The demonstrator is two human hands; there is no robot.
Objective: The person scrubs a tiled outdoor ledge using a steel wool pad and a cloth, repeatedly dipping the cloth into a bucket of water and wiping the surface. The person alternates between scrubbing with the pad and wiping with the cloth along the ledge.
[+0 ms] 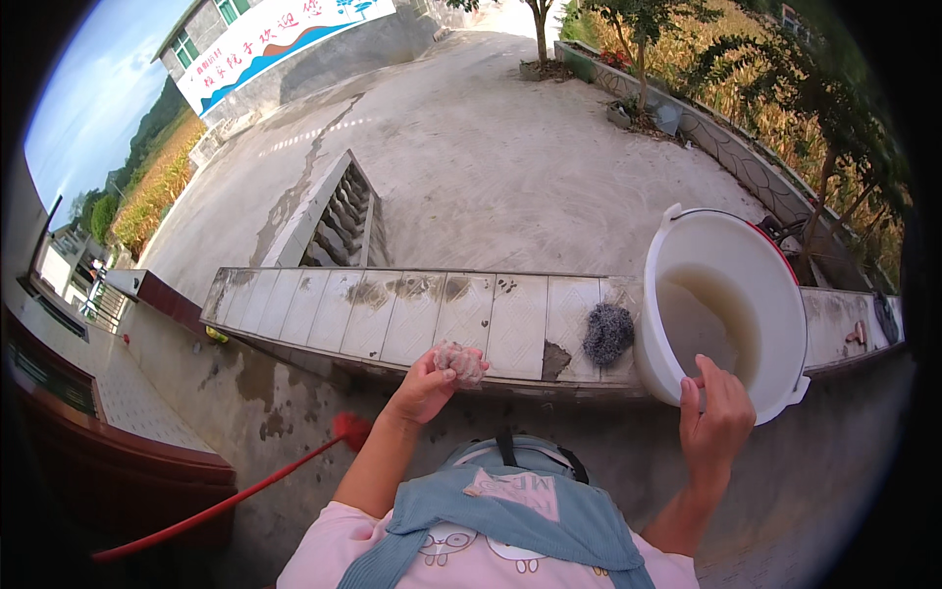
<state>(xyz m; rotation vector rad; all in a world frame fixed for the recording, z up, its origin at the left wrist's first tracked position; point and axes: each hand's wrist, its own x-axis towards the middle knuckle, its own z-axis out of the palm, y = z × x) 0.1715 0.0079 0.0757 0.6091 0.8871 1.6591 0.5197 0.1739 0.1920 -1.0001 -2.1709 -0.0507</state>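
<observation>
My left hand point(422, 394) holds a soft, wrinkled, pinkish-grey lump point(461, 364), perhaps a wet cloth or scrubber, just over the near edge of the tiled wall top point(471, 313). A white plastic bucket point(780, 353) stands to the right on that wall, tilted in the view, with cloudy brownish water point(699, 331) inside. At its near rim hangs my right hand point(717, 423), thumb and fingers apart, nothing visible between them. Whether it touches the rim is hard to tell. A dark grey mesh scrubber point(608, 333) lies on the tiles left of the bucket.
A red-handled broom point(243, 489) slants across the wet-spotted floor at lower left. Beyond the wall are a baluster railing point(342, 213), a concrete yard point(515, 162) and a planter wall point(721, 140) with trees. Reddish-brown and dark items lie at the wall's right end.
</observation>
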